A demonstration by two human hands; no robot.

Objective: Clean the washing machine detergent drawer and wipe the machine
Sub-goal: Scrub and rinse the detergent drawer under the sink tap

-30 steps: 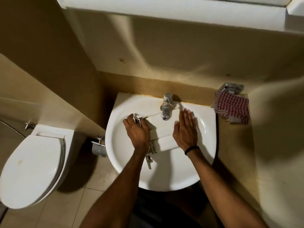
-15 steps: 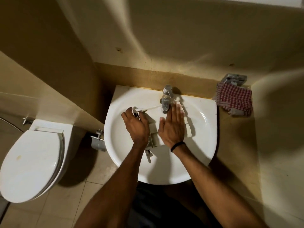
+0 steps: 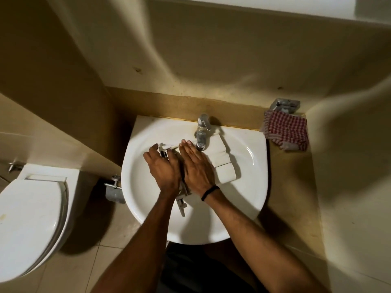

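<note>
The white detergent drawer point(image 3: 220, 161) lies across the white sink basin point(image 3: 243, 199), under the chrome tap point(image 3: 202, 132). My left hand point(image 3: 164, 166) grips the drawer's left edge, fingers curled around its frame. Flat on the drawer's top, beside the left hand, rests my right hand point(image 3: 195, 166) with its fingers straight and together, a black band on the wrist. The drawer's right end and a thin rail near the basin's front stick out from under my hands. No running water is visible from the tap.
A red-and-white checked cloth point(image 3: 285, 132) lies on the beige counter right of the sink, by a chrome fitting point(image 3: 285, 105). A closed white toilet point(image 3: 31, 225) stands at the left. Beige walls surround the sink closely.
My right hand has slid leftward across the drawer, from its right part to beside my left hand, uncovering the right end. My left hand has kept its grip.
</note>
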